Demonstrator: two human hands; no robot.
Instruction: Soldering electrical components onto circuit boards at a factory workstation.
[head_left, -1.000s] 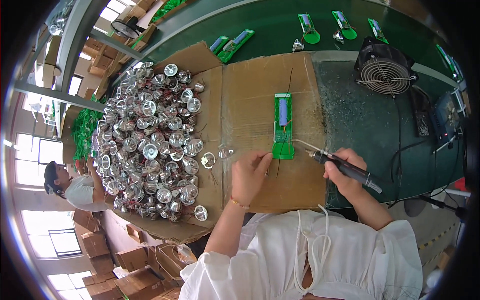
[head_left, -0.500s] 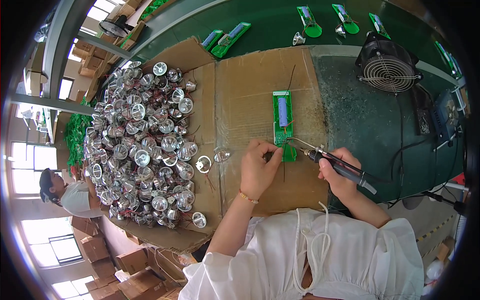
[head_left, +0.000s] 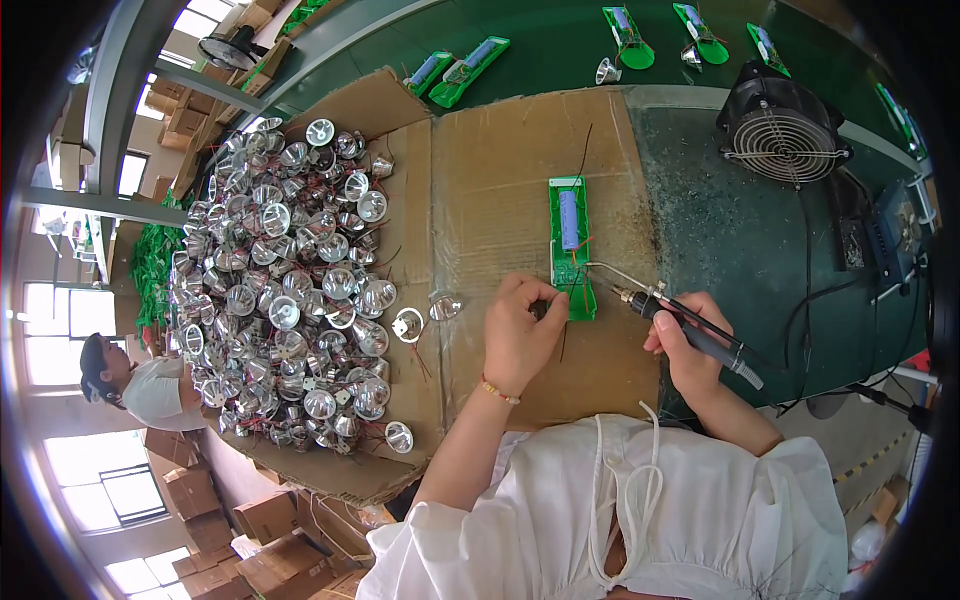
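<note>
A green plastic housing (head_left: 586,303) lies on the cardboard, holding a blue cylindrical battery (head_left: 569,220) and a small green circuit board (head_left: 568,273). Thin black wires stick out beyond both ends of the housing. My left hand (head_left: 520,330) is beside its lower left edge, thumb and fingertips pinched; whatever is between them is too small to make out. In my right hand (head_left: 690,345) is a soldering iron (head_left: 690,335) with a dark grip. Its tip and a thin curved metal tube (head_left: 625,275) point at the board from the right, the tip slightly off it.
Left of my hands, a big heap of silver reflector cups (head_left: 285,290) with red wires fills the cardboard tray (head_left: 405,200). Two loose cups lie beside it. A black fan (head_left: 785,140) stands at the back right, near a blue soldering station (head_left: 890,235). More green housings (head_left: 470,75) line the far bench.
The soldering iron has drawn back a little to the right from the board. My left fingertips have pulled slightly left, off the housing. The whole view has shifted slightly.
</note>
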